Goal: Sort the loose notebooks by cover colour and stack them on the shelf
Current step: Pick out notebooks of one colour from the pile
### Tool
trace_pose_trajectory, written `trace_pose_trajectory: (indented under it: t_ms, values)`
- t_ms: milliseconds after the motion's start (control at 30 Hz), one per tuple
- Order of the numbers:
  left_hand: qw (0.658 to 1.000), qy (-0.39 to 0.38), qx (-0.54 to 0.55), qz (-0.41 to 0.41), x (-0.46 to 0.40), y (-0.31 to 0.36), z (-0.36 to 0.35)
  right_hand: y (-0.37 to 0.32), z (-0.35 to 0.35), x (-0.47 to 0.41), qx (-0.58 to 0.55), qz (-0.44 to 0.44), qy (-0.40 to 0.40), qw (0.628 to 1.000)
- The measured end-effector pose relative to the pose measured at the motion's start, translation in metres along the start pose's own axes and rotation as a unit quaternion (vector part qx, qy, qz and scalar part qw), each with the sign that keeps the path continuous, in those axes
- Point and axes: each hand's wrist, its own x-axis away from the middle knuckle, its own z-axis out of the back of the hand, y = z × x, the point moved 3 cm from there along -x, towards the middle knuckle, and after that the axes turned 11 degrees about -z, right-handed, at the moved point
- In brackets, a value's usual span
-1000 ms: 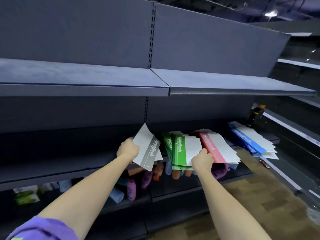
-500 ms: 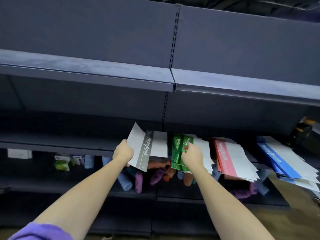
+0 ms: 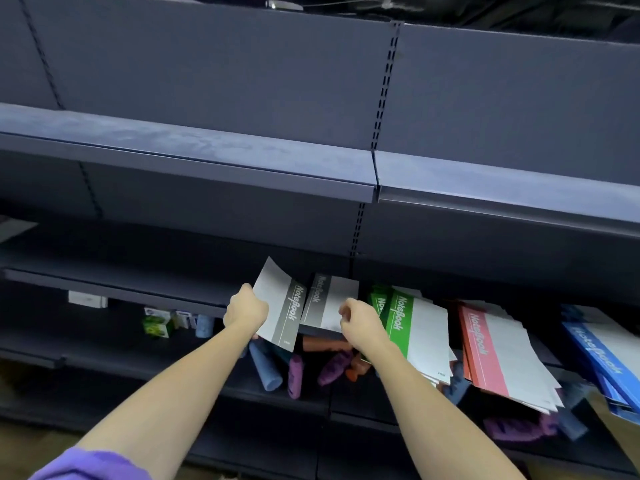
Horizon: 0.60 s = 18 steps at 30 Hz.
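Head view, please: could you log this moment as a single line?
left hand: holds grey notebook | right hand: at shelved grey notebook, grip unclear | green stack, red stack, blue stack: shelved

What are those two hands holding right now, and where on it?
The left hand grips a grey notebook by its lower left edge. The right hand holds nothing; its fingers curl loosely above the grey stack.

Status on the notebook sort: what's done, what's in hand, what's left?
Done: green-banded notebooks, red-banded notebooks and blue-banded notebooks sit in separate piles on the dark metal shelf, all fanned untidily. In hand: the left hand grips a grey-banded notebook; the right hand is at a second grey-banded notebook lying on the shelf. Left: stack the held grey one there, square the piles.
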Motion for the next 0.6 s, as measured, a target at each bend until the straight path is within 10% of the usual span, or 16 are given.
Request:
trace_pose_trajectory:
  t_ms: [433,600]
  values:
    - [0.968,0.010,-0.214,-0.132,-0.069,-0.040,0.002,-0.051,-0.044,-0.035,0.024,-0.018,0.015,0.999]
    - [0.914,-0.136,-0.271,-0.271,-0.075,-0.046,-0.026,-0.072,-0.068,-0.041,-0.006,-0.026,0.024,0.999]
